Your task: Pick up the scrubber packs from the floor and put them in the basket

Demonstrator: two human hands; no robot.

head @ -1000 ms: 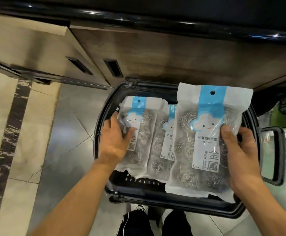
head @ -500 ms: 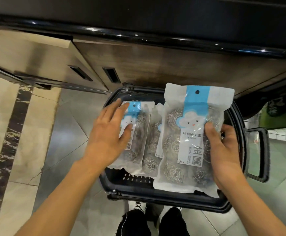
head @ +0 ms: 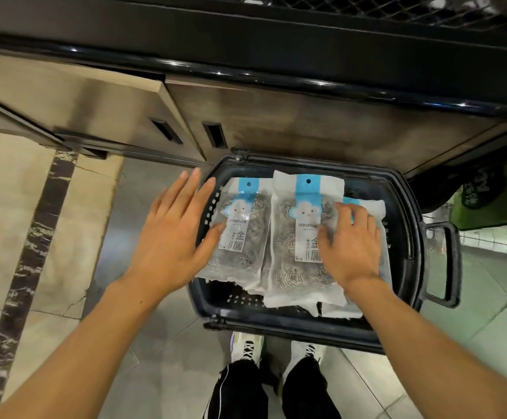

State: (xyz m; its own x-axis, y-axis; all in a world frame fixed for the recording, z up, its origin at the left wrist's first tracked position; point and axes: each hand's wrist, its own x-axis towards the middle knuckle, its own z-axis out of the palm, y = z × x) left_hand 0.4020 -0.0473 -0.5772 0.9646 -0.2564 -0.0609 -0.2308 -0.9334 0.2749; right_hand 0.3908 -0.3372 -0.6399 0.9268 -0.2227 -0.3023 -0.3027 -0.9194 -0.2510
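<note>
Fingers of the right hand (head: 350,243) press flat on a scrubber pack (head: 302,237) in the black basket (head: 409,237); left hand (head: 173,234) hovers spread, thumb touching another pack (head: 240,231).

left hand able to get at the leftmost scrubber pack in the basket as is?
Probably yes. The left hand lies flat at the basket rim, thumb at the leftmost scrubber pack, which lies face up with nothing covering it.

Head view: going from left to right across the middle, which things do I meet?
Dark marble floor strip → left hand → left scrubber pack → middle scrubber pack → right hand → basket handle.
</note>
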